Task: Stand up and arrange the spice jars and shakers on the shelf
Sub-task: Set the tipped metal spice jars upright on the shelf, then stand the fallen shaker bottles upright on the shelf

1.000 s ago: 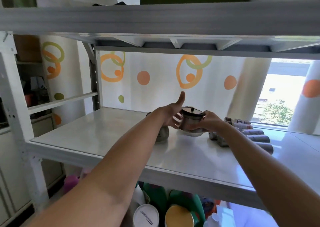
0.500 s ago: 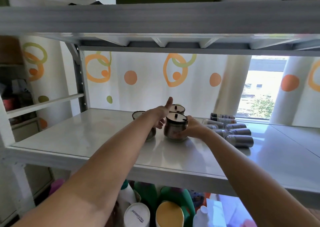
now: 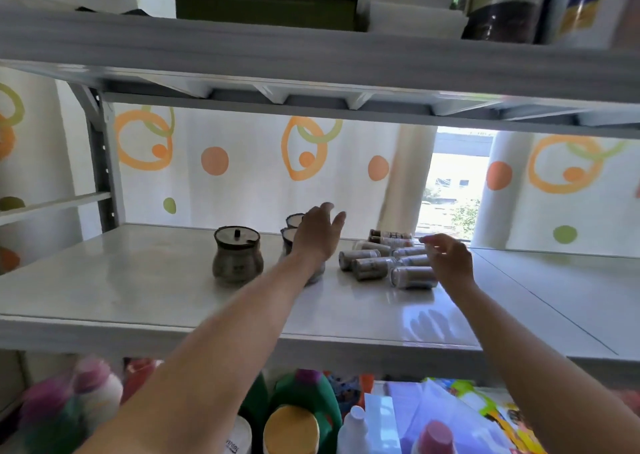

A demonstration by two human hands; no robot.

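Lidded spice jar (image 3: pixel 237 257) is seen upright at left-centre of the shelf (image 3: pixel 104 291), clear of both hands. Two more jars (image 3: pixel 289 237) are stood just right of it, partly hidden behind the left hand (image 3: pixel 317 235), whose fingers are spread apart and empty. A heap of shakers (image 3: pixel 372 265) is left lying on its side further right. Right hand (image 3: pixel 450 259) is held over the heap, fingers loosely apart, nothing clamped. One shaker is best pinched mid-body, tipped upright and set in a row beside the jars; neighbours are likely to be rolled if knocked
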